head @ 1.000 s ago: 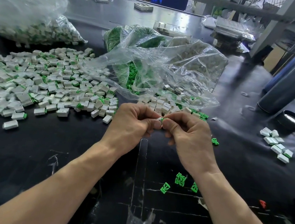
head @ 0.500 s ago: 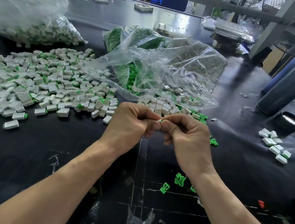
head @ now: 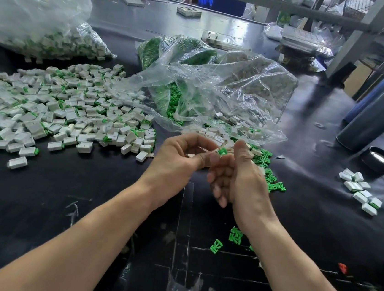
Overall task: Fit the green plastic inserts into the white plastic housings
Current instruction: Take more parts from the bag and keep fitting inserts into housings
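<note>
My left hand [head: 180,158] pinches a small white housing with a green insert [head: 221,151] sticking out of its end, between thumb and fingertips. My right hand [head: 240,177] is just right of it, thumb raised a little apart from the piece and fingers loosely curled below. A large spread of white housings [head: 65,116], several showing green, lies to the left. Loose green inserts [head: 275,186] lie behind my right hand, and more inserts [head: 236,234] sit near my right forearm.
An open clear bag [head: 215,95] of green inserts and housings lies behind my hands. Another bag of housings [head: 43,32] sits far left. A small group of housings [head: 360,193], a dark lid [head: 380,161] and tall cylinders [head: 376,118] stand at the right.
My right hand has turned and drawn back slightly from the pinch. The green insert now shows at the end of the housing in my left fingers.
</note>
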Demonstrator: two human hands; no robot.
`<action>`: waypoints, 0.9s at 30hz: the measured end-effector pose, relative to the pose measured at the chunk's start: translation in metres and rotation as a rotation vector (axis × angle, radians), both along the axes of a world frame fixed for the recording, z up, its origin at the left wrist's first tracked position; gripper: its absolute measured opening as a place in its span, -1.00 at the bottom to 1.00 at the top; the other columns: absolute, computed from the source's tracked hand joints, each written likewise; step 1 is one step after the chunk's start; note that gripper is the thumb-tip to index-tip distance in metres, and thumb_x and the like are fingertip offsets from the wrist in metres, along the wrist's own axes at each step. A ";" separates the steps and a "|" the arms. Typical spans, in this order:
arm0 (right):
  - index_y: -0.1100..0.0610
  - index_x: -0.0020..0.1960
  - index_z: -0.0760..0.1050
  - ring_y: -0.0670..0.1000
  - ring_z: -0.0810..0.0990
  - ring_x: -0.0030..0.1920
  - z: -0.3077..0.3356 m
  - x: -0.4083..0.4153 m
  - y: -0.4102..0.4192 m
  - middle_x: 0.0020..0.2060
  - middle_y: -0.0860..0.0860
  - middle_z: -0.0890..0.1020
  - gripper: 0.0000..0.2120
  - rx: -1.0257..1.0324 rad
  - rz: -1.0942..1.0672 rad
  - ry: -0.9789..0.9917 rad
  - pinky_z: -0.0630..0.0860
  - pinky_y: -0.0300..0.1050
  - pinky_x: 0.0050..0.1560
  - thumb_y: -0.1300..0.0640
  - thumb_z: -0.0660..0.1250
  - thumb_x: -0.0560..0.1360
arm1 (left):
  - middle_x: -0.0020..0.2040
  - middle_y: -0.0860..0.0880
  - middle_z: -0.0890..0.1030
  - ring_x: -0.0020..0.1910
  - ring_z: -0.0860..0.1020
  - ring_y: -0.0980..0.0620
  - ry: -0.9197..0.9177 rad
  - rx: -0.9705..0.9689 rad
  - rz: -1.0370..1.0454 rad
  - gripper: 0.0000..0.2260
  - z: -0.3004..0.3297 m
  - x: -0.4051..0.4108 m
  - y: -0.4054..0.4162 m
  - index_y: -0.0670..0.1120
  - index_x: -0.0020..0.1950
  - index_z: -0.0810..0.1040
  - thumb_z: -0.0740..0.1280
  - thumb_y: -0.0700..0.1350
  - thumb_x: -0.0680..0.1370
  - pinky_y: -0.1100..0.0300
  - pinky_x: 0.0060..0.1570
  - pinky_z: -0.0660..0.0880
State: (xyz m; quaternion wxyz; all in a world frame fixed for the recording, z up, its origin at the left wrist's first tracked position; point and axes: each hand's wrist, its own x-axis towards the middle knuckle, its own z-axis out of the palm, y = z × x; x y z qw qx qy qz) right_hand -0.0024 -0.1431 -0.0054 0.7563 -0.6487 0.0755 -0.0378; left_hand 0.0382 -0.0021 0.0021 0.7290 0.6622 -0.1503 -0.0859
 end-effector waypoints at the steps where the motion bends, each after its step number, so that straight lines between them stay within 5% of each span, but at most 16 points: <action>1: 0.11 -0.23 0.66 0.04 0.44 -0.53 -0.001 0.000 0.002 -0.37 0.15 0.61 -0.30 -0.016 0.031 0.022 0.27 -0.20 -0.60 -0.42 0.07 0.58 | -0.12 -0.19 0.68 -0.21 0.60 -0.10 0.021 -0.028 -0.030 -0.91 0.000 -0.002 -0.002 -0.23 0.01 0.65 0.47 -0.27 0.52 0.03 0.03 0.58; 4: 0.06 -0.38 0.56 0.01 0.39 -0.56 -0.003 -0.001 0.008 -0.45 0.10 0.52 -0.29 -0.059 0.015 0.076 0.23 -0.23 -0.59 -0.46 0.01 0.55 | -0.25 -0.26 0.59 -0.35 0.51 -0.12 0.060 -0.063 -0.096 -0.83 0.000 -0.007 -0.007 -0.39 0.10 0.54 0.40 -0.32 0.57 0.04 -0.23 0.58; 8: -0.03 -0.43 0.57 -0.05 0.32 -0.54 0.000 -0.002 0.011 -0.48 0.03 0.40 -0.32 -0.013 -0.052 0.079 0.21 -0.27 -0.59 -0.29 0.01 0.69 | -0.18 -0.32 0.56 -0.28 0.54 -0.14 0.083 -0.079 -0.125 -0.82 0.000 -0.010 -0.011 -0.44 0.12 0.52 0.37 -0.35 0.58 0.12 -0.28 0.61; 21: -0.15 -0.51 0.56 -0.19 0.29 -0.61 0.002 -0.001 0.016 -0.61 -0.17 0.31 -0.34 -0.043 -0.168 0.087 0.22 -0.31 -0.60 -0.14 0.04 0.71 | -0.18 -0.13 0.65 -0.20 0.59 0.03 0.088 -0.093 -0.109 -0.90 -0.005 -0.011 -0.014 -0.33 0.03 0.62 0.43 -0.35 0.53 0.18 -0.06 0.57; 27: -0.11 -0.43 0.56 -0.08 0.38 -0.44 -0.009 0.004 0.017 -0.56 -0.17 0.41 -0.55 -0.183 -0.204 0.046 0.31 -0.04 -0.31 -0.21 0.06 0.49 | -0.18 -0.17 0.66 -0.19 0.62 0.00 0.068 -0.095 -0.095 -0.86 -0.004 -0.012 -0.011 -0.42 0.03 0.60 0.43 -0.37 0.52 0.21 -0.12 0.60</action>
